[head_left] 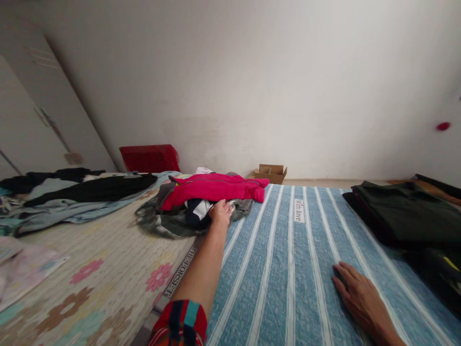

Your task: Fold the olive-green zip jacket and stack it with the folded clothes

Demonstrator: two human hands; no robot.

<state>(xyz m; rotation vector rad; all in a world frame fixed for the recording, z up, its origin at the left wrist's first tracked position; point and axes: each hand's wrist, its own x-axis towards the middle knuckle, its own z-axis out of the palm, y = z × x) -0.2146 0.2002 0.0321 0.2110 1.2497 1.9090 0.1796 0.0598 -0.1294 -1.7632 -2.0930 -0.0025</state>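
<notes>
My left hand [220,211] reaches forward to the near edge of a clothes pile, its fingers partly spread against the cloth. On top of that pile lies a bright pink garment [212,186] with a dark zip line. Under it show a navy and white garment [197,211] and a grey-green mottled garment [162,223]. My right hand [360,298] rests palm down on the blue striped bedspread [273,269], fingers stretched out, holding nothing.
Loose dark and light-blue clothes [90,190] spread over the floral cover [118,254] at left. Folded dark clothes [406,211] are stacked at right. Behind the bed stand a red box-like object [149,157] and an open cardboard box [272,174], near the white wall.
</notes>
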